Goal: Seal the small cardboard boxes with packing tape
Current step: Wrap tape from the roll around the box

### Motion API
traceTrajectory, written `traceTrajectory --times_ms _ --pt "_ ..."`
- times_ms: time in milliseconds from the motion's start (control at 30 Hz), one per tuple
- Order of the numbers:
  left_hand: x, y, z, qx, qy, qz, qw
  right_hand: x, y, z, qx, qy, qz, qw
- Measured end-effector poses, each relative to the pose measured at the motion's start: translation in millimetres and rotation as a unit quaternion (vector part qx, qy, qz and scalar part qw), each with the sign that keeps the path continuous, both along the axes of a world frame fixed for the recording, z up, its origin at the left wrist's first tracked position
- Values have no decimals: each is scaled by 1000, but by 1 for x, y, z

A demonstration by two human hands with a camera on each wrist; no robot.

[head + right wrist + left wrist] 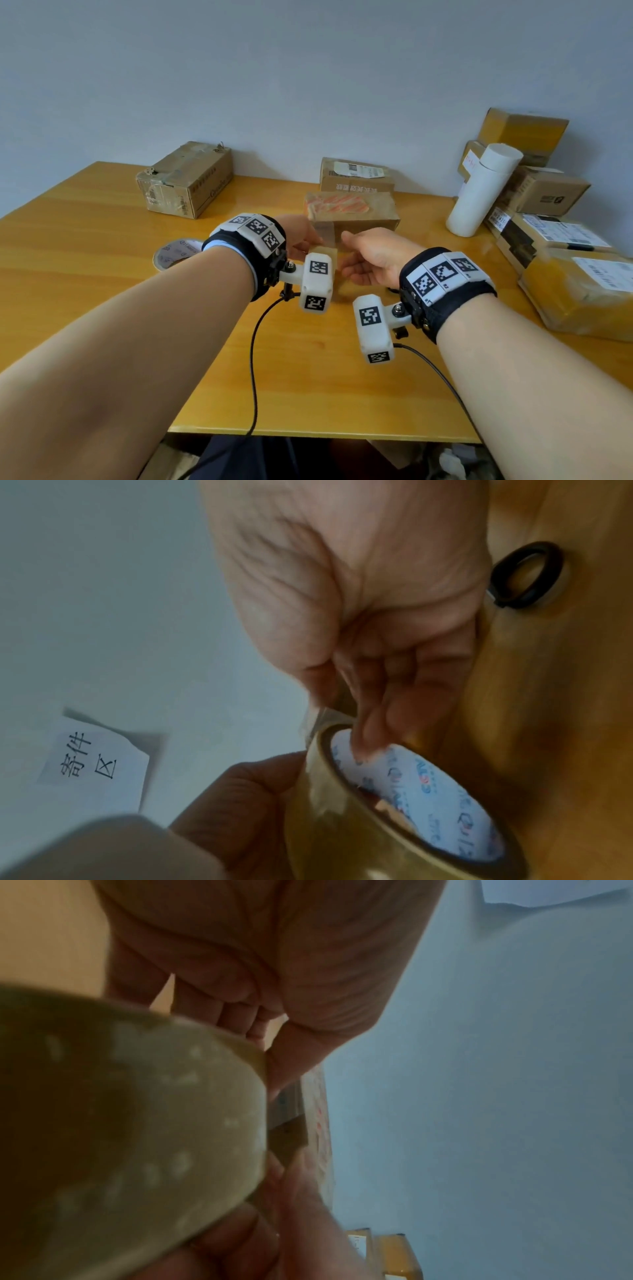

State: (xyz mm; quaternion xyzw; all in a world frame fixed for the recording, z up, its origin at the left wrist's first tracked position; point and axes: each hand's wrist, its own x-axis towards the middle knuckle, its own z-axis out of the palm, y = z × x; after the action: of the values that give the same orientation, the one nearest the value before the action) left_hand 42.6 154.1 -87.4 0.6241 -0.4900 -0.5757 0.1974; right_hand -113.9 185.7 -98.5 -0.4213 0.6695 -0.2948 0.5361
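Note:
Both hands meet above the middle of the table, holding a brown packing tape roll (pixel 327 254) between them. My left hand (pixel 301 244) grips the roll's outer face (pixel 137 1123). My right hand (pixel 342 723) pinches the roll's rim (pixel 394 791), thumb outside and fingers in the blue-printed core, where a bit of clear tape lifts. Just beyond the hands lies a small cardboard box (pixel 352 214) with orange-striped tape on top; neither hand touches it. A second tape roll (pixel 174 254) lies flat on the table to the left.
Further cardboard boxes stand at the back left (pixel 186 180), behind the small box (pixel 356 176), and stacked along the right edge (pixel 561 260) with a white cylinder (pixel 483 192). A black scissors handle (pixel 527 574) lies on the wooden table (pixel 102 233) under my right hand. Wrist cables hang over the front edge.

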Motion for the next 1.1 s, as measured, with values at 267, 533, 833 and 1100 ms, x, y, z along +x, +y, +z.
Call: traceTrajectory --times_ms 267,533,833,1100 --pt "-7 -1 -5 23 37 27 999 -45 -1 -9 28 440 14 898" --pt "-14 -12 -10 -17 9 55 998 -52 -7 -21 30 500 42 864" --pt "-7 -16 -14 -12 43 65 997 -31 -9 -11 50 524 150 837" --pt "-4 -15 -17 -3 59 74 996 -37 -6 -9 109 576 171 792"
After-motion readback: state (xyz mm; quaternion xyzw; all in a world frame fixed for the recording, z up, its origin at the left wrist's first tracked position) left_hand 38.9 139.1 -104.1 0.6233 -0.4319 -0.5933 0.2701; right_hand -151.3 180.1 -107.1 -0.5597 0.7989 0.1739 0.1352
